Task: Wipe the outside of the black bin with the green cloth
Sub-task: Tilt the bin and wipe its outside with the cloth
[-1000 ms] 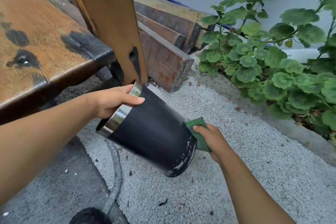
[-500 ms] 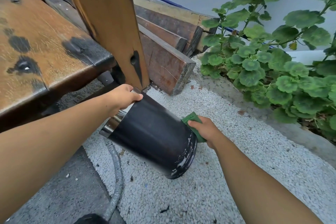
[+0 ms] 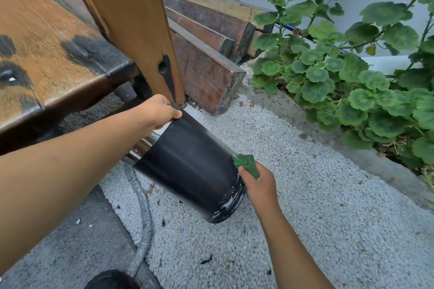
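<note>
Bin sits tilted over pale gravel, its chrome rim raised to the left and its scuffed base low on the right; I cannot tell whether the base touches the gravel. My left hand grips the rim, fingers curled over its edge, just below a wooden post. My right hand clutches the bunched green cloth and presses it against the bin's black wall near the base. The hands are well apart, one at each end of the bin. A grey hose runs beneath the bin, and leafy plants grow to the right.
</note>
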`<state>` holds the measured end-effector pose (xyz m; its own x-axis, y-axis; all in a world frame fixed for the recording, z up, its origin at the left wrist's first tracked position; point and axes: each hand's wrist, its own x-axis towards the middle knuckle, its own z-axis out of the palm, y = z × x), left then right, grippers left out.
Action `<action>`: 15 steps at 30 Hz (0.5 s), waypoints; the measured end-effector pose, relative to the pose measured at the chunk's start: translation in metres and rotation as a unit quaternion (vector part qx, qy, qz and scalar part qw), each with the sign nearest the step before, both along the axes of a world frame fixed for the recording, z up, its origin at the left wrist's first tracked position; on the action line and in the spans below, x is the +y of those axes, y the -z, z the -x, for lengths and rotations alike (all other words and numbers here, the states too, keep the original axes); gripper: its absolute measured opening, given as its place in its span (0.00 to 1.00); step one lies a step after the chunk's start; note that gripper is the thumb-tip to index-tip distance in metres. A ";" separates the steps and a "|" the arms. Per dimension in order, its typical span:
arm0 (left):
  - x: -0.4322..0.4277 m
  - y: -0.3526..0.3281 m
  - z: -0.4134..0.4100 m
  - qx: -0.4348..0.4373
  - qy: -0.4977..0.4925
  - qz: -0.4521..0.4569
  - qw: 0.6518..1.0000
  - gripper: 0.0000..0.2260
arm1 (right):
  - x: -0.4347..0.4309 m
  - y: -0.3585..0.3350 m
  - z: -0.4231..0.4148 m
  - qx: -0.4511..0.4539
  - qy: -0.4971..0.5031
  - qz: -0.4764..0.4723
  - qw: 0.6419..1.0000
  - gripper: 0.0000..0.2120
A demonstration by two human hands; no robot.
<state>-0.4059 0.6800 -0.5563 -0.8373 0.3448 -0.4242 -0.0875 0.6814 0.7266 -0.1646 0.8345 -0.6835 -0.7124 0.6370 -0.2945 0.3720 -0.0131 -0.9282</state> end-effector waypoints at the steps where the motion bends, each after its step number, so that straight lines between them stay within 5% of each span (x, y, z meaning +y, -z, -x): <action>1: 0.000 0.000 0.001 -0.002 0.003 0.000 1.000 0.08 | -0.005 0.000 -0.003 0.004 0.010 -0.010 1.000 0.04; 15: -0.002 0.001 0.001 -0.001 -0.006 -0.005 1.000 0.08 | -0.084 -0.004 -0.038 0.076 0.131 -0.038 0.988 0.18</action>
<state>-0.4071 0.6783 -0.5569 -0.8407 0.3383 -0.4229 -0.0977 0.6732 0.7329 -0.1263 0.7510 -0.6793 -0.5523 0.8218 -0.1402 0.2206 -0.0181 -0.9752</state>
